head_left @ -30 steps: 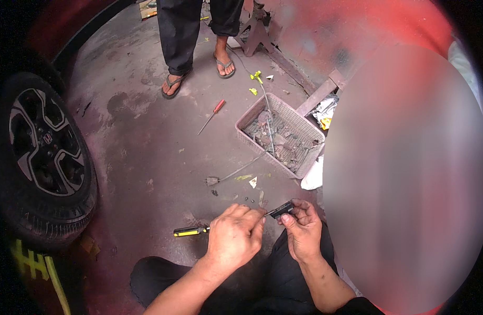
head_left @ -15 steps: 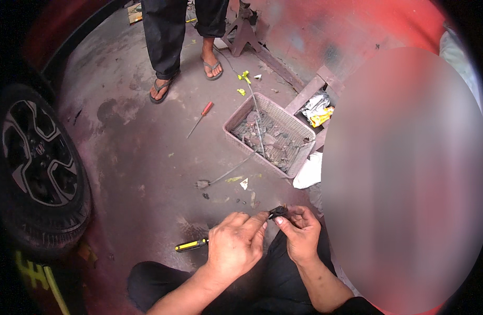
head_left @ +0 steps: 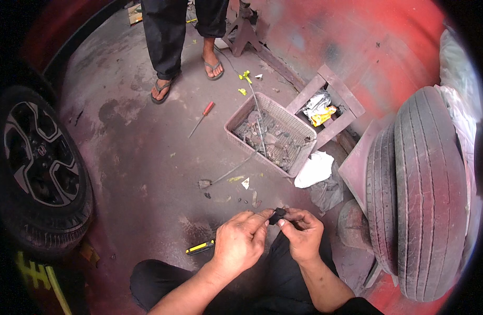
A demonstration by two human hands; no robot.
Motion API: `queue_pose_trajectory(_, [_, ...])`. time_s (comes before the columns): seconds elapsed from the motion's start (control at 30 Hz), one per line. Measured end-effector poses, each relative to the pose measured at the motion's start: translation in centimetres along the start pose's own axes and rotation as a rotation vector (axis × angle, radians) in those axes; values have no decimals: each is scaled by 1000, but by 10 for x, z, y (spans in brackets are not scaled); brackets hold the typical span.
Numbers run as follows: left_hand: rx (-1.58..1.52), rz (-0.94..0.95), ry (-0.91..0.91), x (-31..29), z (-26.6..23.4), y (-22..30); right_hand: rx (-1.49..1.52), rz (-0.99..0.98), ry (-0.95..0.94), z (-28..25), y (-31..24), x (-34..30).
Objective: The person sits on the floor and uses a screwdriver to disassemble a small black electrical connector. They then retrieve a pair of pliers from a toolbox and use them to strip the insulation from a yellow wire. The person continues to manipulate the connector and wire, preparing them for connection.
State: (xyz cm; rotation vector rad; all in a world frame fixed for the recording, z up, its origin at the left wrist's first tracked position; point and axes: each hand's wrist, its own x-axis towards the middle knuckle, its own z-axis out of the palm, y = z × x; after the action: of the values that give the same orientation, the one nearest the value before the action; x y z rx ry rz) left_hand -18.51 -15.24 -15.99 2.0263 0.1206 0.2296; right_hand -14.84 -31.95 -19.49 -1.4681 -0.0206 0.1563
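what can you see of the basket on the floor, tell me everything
The basket is rectangular and open-topped, a dusty pinkish grey, apparently plastic, its walls pierced with small holes. It stands upright on the floor, turned at an angle. Dark, broken debris litters its inside, and a grey cable runs over its rim and across it. A white bundle lies by its nearest corner; whether they touch, I cannot tell.
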Motion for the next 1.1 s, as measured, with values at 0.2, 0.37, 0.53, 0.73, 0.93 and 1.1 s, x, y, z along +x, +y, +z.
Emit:
queue_pose_trajectory(0.2, [109, 51, -18, 0, 3, 4, -191, -51, 23, -4, -6, -1])
queue_pose_trajectory(0.37, [-117, -5, -144, -5, 24, 2, -352, -136, 56, -25, -16, -8])
queue_pose_trajectory(0.53, [-358, -302, -427, -17, 39, 6, -635, -294, -5, -55, -23, -31])
queue_pose_trajectory(0.73, [-496, -279, -516, -16, 44, 5, -702, -414, -51, -59, -31, -28])
queue_pose_trajectory(0.93, [-337, -204, -283, -27, 59, 14, -788, -489, -59, -57, -29, -32])
queue_pose_trajectory(1.1, [-513, -419, -222, -33, 73, 18, -829, -559, -56, -57, -28, -33])
